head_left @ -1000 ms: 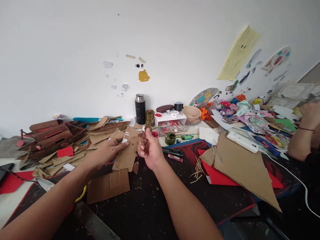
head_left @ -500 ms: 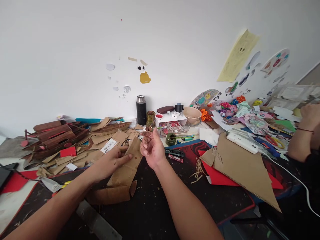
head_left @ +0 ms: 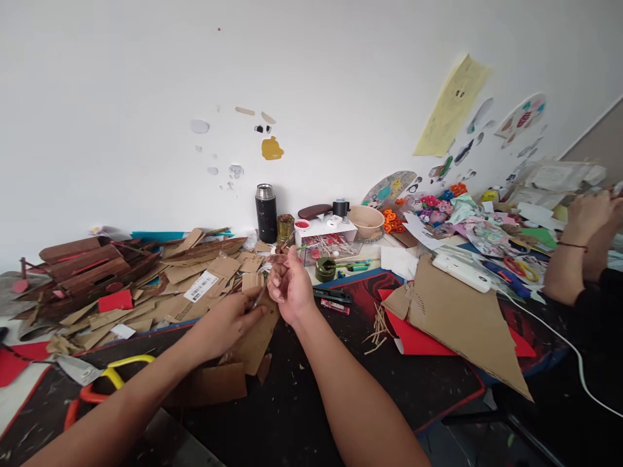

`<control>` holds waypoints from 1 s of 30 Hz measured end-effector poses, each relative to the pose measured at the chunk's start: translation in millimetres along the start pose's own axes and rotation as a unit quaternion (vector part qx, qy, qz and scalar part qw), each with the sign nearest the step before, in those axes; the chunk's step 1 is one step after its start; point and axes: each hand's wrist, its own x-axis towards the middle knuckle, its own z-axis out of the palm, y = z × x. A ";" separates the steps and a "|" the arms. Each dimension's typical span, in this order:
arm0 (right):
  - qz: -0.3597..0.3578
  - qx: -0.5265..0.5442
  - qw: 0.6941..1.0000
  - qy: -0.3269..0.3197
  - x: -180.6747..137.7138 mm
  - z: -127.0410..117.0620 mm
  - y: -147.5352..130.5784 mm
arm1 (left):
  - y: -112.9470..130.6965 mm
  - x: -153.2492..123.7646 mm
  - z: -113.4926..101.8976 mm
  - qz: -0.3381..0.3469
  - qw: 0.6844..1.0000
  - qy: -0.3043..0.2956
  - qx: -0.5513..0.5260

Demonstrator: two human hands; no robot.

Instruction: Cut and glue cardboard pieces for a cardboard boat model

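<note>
A dark, paint-flecked tabletop (head_left: 292, 408) runs below a plain white wall (head_left: 121, 97). At far left lies a heap of brown-painted cardboard pieces (head_left: 87, 259). Next come loose tan scraps, one bearing a white barcode label (head_left: 200, 286). The left hand (head_left: 232, 322) lies over a tan corrugated cardboard piece (head_left: 257, 340) on the tabletop, fingers together on top; the thumb's hold is hidden. Just beside it the right hand (head_left: 288, 290) is raised, fingers half curled toward the thumb; whether they pinch anything I cannot tell. Behind stands a black steel-capped flask (head_left: 266, 214). Rightward, a large triangular cardboard sheet (head_left: 462, 318) covers red paper (head_left: 418, 342). Another person's hands (head_left: 586, 217) work at far right.
</note>
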 end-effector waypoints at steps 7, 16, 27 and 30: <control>0.000 -0.020 1.000 0.009 -0.2 1.2 3.0 | -2.2 -0.5 -0.8 0.007 1.000 0.000 0.006; -0.012 -0.024 0.999 0.019 3.6 1.0 2.6 | -3.3 3.0 3.7 -0.003 1.000 0.004 -0.012; 0.040 0.038 0.998 0.012 13.5 -8.2 -1.1 | -19.4 0.5 6.2 -0.005 0.999 -0.038 -0.011; 0.059 0.077 0.995 0.001 9.7 -7.5 -10.7 | -28.2 2.5 -4.3 -0.017 0.999 -0.028 -0.033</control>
